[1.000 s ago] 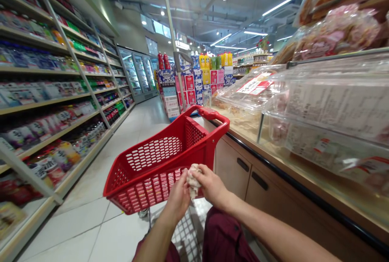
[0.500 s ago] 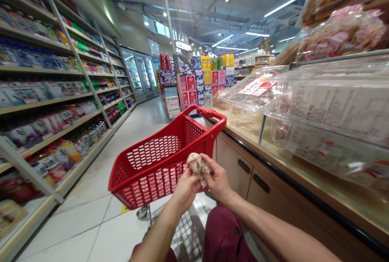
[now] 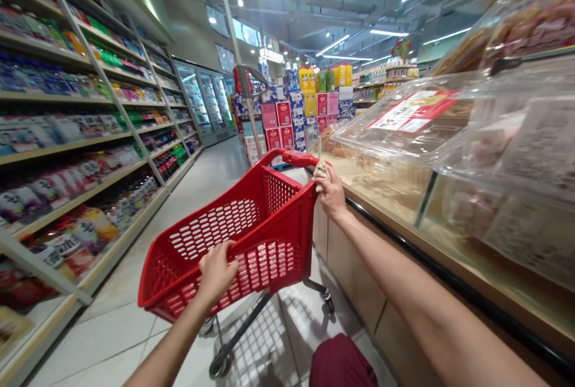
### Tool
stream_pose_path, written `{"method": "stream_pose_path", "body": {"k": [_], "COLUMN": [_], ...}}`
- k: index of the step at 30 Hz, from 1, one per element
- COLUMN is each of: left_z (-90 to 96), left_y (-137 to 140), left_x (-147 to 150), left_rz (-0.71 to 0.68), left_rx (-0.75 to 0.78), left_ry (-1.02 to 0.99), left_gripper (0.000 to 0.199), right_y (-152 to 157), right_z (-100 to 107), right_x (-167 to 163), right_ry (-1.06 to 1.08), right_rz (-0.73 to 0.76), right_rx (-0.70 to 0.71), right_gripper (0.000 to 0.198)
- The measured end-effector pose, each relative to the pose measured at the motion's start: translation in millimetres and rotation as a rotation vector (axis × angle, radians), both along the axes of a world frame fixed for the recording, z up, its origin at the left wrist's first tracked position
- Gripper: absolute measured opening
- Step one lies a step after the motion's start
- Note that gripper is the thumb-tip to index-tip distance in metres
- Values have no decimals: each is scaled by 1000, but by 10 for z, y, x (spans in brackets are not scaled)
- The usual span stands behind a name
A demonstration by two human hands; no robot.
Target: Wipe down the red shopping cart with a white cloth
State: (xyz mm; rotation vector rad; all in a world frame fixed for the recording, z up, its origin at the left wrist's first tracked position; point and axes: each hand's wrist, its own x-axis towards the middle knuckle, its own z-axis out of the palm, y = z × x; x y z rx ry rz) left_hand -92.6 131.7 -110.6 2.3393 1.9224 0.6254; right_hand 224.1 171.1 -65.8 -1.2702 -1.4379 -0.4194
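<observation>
A red plastic shopping cart stands in front of me, angled across the aisle. My left hand has its fingers hooked over the cart's near side rim, thumb on the outside. My right hand is closed round a crumpled off-white cloth with faint darker marks. It presses that cloth against the right corner of the cart, where the red handle bends down to the side. Part of the cloth is hidden under my fingers. The visible part of the basket shows only its perforated red walls.
At right, a wooden counter with a black edge bar carries clear plastic food packs. Drink shelves line the left. Stacked boxes and a grey pole stand beyond the cart. My knee is close below.
Both hands were together on the cloth before the cart. The left has moved left onto the rim; the right has carried the cloth up to the handle's corner. The view has shifted slightly.
</observation>
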Motion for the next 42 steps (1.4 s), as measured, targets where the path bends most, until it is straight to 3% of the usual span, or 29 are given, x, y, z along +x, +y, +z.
{"method": "stream_pose_path", "body": {"k": [5,8,10,15,23,25,28,32,34,38,42], "left_z": [-37,-54,-64,-65,-49,-41,-27,-9,2,29,50], "left_y": [-24,-72,-112,-233,-354,-369,-395,-444,-475,-533,-556], "left_x": [-110,-220,-279,-327,-330,-340,-350,-371,-394,-439,-446], "left_rz": [39,28,32,20,-42,-41,-27,-17,-17,-12,-15], "left_rx": [53,70,79,66,44,41,43,28,16,0,-11], "left_ry": [-46,-42,-31,-22,-57,-64,-63,-59,-54,-60,-64], "left_gripper": [31,29,28,28,29,28,27,27,27,27,26], "right_y": [-328,-655,-761,-719,-819,-881,-1084,-1375,-1397,-1287,-1398], "right_z": [-819,-1025,-885,-313,-140,-154,-409,-750,-664,-322,-500], "right_x": [-421,-505,-461,-342,-195,-181,-333,-598,-613,-524,-594], "right_ry": [-59,-164,-149,-85,-265,-256,-183,-314,-280,-85,-315], "right_rz": [151,281,258,-19,-111,-84,-6,257,224,-18,139], "right_rx": [-20,-128,-109,29,83,78,51,-69,-35,111,-2], "right_gripper": [37,33,34,43,42,39,32,26,26,27,19]}}
